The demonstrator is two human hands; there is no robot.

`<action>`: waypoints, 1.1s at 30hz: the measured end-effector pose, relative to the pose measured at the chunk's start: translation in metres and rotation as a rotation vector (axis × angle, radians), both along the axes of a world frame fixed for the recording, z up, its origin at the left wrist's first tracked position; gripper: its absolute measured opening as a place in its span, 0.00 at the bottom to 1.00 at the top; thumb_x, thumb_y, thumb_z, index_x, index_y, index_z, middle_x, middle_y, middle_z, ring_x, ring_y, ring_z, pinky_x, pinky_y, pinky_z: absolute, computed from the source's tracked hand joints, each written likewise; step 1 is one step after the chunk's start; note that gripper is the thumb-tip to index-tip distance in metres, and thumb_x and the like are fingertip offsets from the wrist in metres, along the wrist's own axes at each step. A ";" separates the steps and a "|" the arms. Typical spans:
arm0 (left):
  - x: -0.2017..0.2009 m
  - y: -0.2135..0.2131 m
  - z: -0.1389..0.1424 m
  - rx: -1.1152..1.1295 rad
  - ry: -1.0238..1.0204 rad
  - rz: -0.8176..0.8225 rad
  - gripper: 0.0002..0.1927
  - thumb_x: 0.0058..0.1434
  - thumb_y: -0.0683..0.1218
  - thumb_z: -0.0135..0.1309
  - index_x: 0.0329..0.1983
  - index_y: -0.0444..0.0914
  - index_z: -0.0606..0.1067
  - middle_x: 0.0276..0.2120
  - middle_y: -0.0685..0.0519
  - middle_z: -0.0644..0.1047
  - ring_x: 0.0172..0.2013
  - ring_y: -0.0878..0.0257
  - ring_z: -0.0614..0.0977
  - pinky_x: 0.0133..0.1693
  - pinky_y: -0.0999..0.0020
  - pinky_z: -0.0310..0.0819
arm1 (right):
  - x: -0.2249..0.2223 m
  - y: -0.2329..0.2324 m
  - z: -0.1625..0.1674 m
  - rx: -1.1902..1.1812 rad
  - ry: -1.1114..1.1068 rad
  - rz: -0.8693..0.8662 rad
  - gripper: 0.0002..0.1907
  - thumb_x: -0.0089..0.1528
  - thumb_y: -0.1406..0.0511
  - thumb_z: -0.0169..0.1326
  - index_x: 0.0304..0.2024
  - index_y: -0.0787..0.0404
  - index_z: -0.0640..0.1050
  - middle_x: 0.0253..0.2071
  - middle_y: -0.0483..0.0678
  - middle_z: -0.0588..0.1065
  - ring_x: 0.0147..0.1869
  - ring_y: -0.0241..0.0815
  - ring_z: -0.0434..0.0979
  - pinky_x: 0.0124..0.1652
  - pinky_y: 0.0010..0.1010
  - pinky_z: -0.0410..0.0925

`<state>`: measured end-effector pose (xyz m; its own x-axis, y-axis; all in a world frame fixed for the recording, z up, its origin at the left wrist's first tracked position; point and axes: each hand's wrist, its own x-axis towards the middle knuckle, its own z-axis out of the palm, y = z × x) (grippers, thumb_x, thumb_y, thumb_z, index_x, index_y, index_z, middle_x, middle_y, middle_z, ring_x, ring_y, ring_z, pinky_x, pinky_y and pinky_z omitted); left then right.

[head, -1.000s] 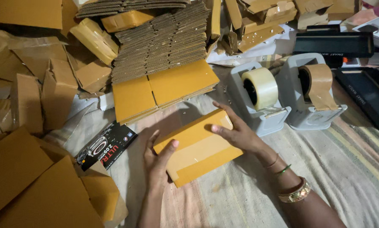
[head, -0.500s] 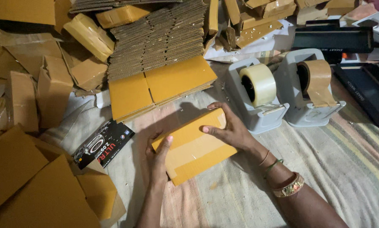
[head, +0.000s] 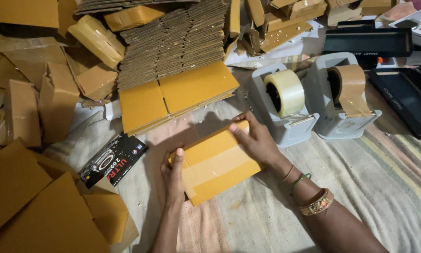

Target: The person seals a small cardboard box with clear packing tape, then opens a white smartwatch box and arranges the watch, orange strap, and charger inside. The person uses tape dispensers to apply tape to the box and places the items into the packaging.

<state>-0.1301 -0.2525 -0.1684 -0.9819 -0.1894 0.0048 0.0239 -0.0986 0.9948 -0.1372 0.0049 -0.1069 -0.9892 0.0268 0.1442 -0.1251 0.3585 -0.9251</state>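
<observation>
Two hands gripping a yellow cardboard box (head: 217,161) on the striped cloth (head: 360,187), left hand (head: 174,175) clasping its near-left end, right hand (head: 256,140) pressed over its far-right end, just in front of the clear-tape dispenser (head: 280,105), brown-tape dispenser (head: 344,96) beside.

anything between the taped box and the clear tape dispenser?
Only the right hand, on the box at its dispenser-side end; otherwise bare striped cloth, per head view.

Tape dispensers (head: 285,110) close right; bare cloth (head: 266,220) below.
</observation>
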 end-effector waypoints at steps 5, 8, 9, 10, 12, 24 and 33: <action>0.002 0.005 0.019 0.007 -0.097 -0.102 0.27 0.52 0.52 0.66 0.53 0.41 0.71 0.42 0.51 0.80 0.42 0.63 0.81 0.43 0.66 0.78 | 0.005 0.004 0.009 0.113 -0.104 0.080 0.41 0.59 0.48 0.63 0.65 0.60 0.62 0.24 0.46 0.69 0.29 0.37 0.75 0.32 0.32 0.68; -0.001 -0.004 0.034 -0.041 -0.055 -0.400 0.26 0.50 0.51 0.69 0.49 0.36 0.75 0.40 0.50 0.82 0.40 0.61 0.84 0.42 0.65 0.81 | -0.011 0.004 -0.012 0.012 -0.129 -0.069 0.25 0.65 0.48 0.50 0.53 0.59 0.72 0.26 0.44 0.73 0.31 0.36 0.72 0.32 0.31 0.67; -0.002 -0.007 0.037 -0.050 -0.028 -0.525 0.25 0.50 0.51 0.69 0.47 0.33 0.78 0.39 0.49 0.83 0.39 0.60 0.85 0.41 0.64 0.82 | -0.016 0.003 -0.020 -0.074 -0.096 -0.080 0.25 0.68 0.48 0.48 0.52 0.61 0.74 0.30 0.44 0.73 0.36 0.35 0.71 0.37 0.29 0.67; -0.002 -0.008 0.038 -0.046 -0.038 -0.528 0.26 0.49 0.51 0.70 0.48 0.33 0.78 0.39 0.50 0.84 0.40 0.61 0.85 0.41 0.65 0.81 | -0.019 0.004 -0.028 -0.158 -0.062 -0.092 0.26 0.71 0.47 0.46 0.52 0.62 0.76 0.35 0.44 0.73 0.40 0.34 0.71 0.41 0.27 0.67; 0.000 -0.011 0.038 -0.036 -0.066 -0.534 0.28 0.48 0.52 0.72 0.48 0.34 0.78 0.41 0.52 0.84 0.41 0.64 0.84 0.42 0.67 0.80 | -0.025 0.004 -0.038 -0.299 -0.030 -0.086 0.27 0.75 0.46 0.43 0.51 0.64 0.77 0.41 0.45 0.73 0.46 0.33 0.70 0.46 0.25 0.67; -0.006 -0.011 -0.004 0.047 -0.069 -0.223 0.37 0.50 0.60 0.69 0.56 0.34 0.73 0.44 0.52 0.81 0.43 0.65 0.82 0.44 0.67 0.78 | -0.013 0.000 -0.013 -0.168 0.069 0.082 0.23 0.66 0.53 0.57 0.52 0.64 0.73 0.43 0.47 0.71 0.47 0.34 0.68 0.45 0.27 0.66; -0.020 -0.013 -0.025 -0.075 -0.113 -0.086 0.37 0.68 0.71 0.39 0.45 0.34 0.79 0.34 0.53 0.81 0.35 0.67 0.80 0.35 0.68 0.76 | -0.036 0.014 -0.047 -0.490 -0.030 0.040 0.27 0.74 0.49 0.38 0.47 0.64 0.76 0.40 0.44 0.74 0.44 0.32 0.72 0.47 0.27 0.69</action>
<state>-0.1502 -0.2657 -0.1930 -0.9895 -0.1078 -0.0958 -0.0941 -0.0212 0.9953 -0.1733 0.0185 -0.1534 -0.9944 0.0461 0.0951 -0.1002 -0.1246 -0.9871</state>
